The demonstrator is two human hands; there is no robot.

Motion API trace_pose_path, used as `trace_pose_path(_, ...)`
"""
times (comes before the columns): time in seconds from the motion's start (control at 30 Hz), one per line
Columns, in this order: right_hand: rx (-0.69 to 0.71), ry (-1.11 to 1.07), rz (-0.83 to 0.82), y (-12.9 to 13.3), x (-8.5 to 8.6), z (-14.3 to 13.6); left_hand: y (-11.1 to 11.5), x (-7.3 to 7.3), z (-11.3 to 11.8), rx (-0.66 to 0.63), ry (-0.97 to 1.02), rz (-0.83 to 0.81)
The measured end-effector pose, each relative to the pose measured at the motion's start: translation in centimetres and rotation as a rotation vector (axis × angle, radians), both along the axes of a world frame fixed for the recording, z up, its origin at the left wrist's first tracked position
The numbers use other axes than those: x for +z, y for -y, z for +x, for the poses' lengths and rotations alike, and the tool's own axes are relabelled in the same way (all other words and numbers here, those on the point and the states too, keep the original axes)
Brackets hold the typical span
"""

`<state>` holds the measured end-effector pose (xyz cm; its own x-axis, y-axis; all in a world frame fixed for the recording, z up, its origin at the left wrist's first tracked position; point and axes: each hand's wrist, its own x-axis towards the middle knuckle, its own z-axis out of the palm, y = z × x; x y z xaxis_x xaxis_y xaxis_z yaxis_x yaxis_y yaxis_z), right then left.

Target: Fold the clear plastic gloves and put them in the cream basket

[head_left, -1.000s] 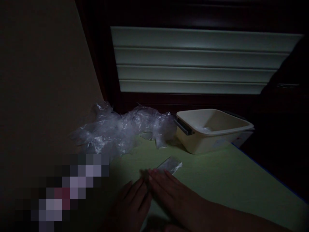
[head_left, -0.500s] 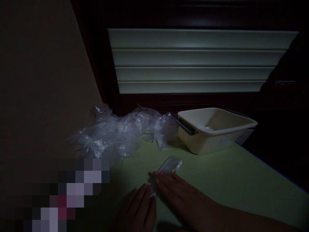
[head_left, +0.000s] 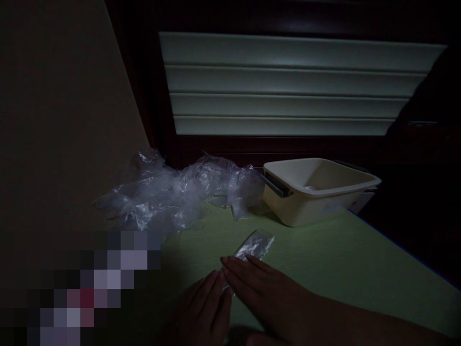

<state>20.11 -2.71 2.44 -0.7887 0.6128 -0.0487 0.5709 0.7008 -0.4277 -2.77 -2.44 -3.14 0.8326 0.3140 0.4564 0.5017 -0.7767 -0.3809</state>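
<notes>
A narrow strip of clear plastic, which looks like a flattened bag point(head_left: 255, 244), lies slantwise on the green tabletop point(head_left: 306, 262). My right hand point(head_left: 268, 288) rests across its middle, fingers stretched out and lying flat, close together. At the strip's near end is my left hand point(head_left: 207, 305), its fingers extended with the tips touching or very near the plastic. The fingertips of both hands almost meet. The part of the strip under my hands is hidden, and the light is dim.
A heap of crumpled clear plastic bags point(head_left: 162, 192) lies at the back left, against the wall. Right of it stands a cream plastic bin point(head_left: 313, 209) with dark handles and something clear inside. Behind is a slatted panel point(head_left: 281, 79). The table's blue edge point(head_left: 399, 245) runs along the right.
My right hand has slid slightly left and toward my left hand along the strip. More of the strip's far end shows, looking more wrinkled. The view has shifted slightly.
</notes>
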Motion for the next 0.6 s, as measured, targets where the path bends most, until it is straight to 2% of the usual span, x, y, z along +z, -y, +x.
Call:
trace_pose_path(0.17,-0.071,-0.004,0.041,0.0,0.1,1.0,0.0,0.0,-0.3,-0.017,0.022,-0.042)
trace_pose_path(0.3,-0.177,0.093,0.097,-0.7,0.1,2.6,0.2,0.5,-0.3,0.003,0.039,-0.094)
trace_pose_path(0.5,-0.246,0.088,0.187,-1.3,-0.5,3.8,0.4,1.1,-0.2,0.033,-0.049,-0.03)
trace_pose_path(0.6,-0.303,0.162,0.191,-1.5,-0.5,4.2,0.4,1.3,-0.2,0.044,-0.083,-0.017)
